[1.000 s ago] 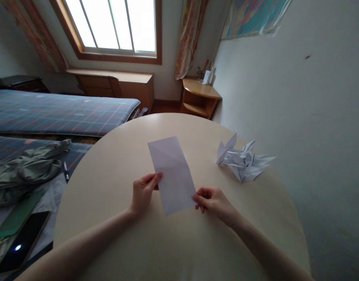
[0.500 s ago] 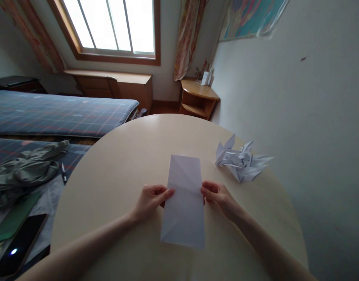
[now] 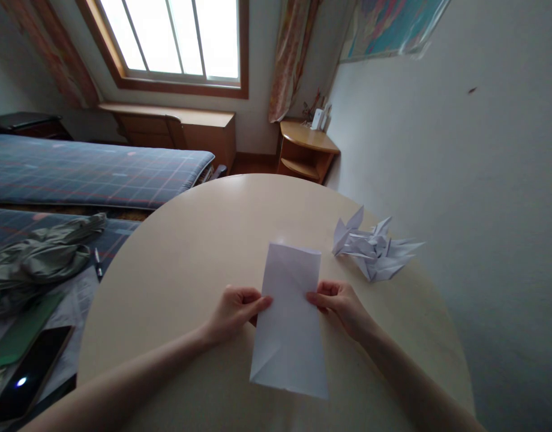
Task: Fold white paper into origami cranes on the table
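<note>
Between my hands is a white sheet of paper [image 3: 288, 336], a tall rectangle with diagonal crease lines near its upper right and lower left. My left hand [image 3: 240, 309] pinches its left edge, thumb on top and the other fingers curled beneath. On the opposite edge my right hand [image 3: 339, 303] has the same kind of pinch, its thumb lying on the paper. Several folded white paper pieces [image 3: 375, 247] with pointed tips lie in a cluster beyond my right hand. Both hands are over the round cream table [image 3: 190, 240].
Left of the table, a plaid mattress [image 3: 100, 174] holds rumpled grey-green cloth [image 3: 46, 258]. A pen [image 3: 98, 264], a green folder [image 3: 24, 330] and a black phone [image 3: 30, 375] lie nearby. A white wall [image 3: 505, 198] stands close on the right.
The paper has shifted slightly right and nearer to me and tilted a little. My right thumb reaches further onto it. The pinch of both hands stays.
</note>
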Demonstrator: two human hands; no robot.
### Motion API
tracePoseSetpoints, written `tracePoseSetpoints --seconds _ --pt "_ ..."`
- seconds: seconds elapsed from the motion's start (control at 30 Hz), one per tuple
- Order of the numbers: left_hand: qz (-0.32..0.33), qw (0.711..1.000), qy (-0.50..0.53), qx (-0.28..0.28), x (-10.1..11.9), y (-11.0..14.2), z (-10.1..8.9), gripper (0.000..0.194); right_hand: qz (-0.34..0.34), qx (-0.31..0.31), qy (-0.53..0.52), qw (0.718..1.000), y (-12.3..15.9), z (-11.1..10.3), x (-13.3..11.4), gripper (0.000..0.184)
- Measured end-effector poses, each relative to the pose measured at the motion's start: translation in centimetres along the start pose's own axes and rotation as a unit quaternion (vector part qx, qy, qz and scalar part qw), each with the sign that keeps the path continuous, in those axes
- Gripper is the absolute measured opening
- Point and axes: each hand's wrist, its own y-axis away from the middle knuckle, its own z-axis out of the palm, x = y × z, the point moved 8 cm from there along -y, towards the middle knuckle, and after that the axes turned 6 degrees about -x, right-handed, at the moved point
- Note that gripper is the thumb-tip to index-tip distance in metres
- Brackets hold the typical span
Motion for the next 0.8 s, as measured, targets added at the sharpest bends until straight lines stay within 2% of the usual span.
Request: tracePoseSetpoints --seconds 0.1,0.3,0.53,0.7,0.8 --pt "0.002 1.0 -0.01 -0.014 -0.2 0.0 0.1 0.047 -0.009 -0.021 -0.01 1.0 0.0 0.2 -0.4 0.036" --pt "0.002 0.999 -0.012 -0.031 -0.2 0.0 0.6 0.05 -0.027 0.046 0.016 0.998 -0.3 -1.2 -0.2 0.039" --pt "-0.011 0.998 -0.004 -0.063 -0.7 -0.1 0.9 0.047 -0.033 0.011 0.008 0.999 -0.2 -0.8 -0.7 0.039" --pt "-0.017 0.997 -0.008 -0.078 -1.0 -0.3 1.0 0.047 -0.045 0.066 0.013 0.997 -0.1 -2.0 -1.0 0.041" --pt "-0.02 0.997 -0.007 -0.079 -0.9 -0.3 1.0 0.047 -0.046 0.06 0.015 0.997 -0.2 -2.0 -0.9 0.041"
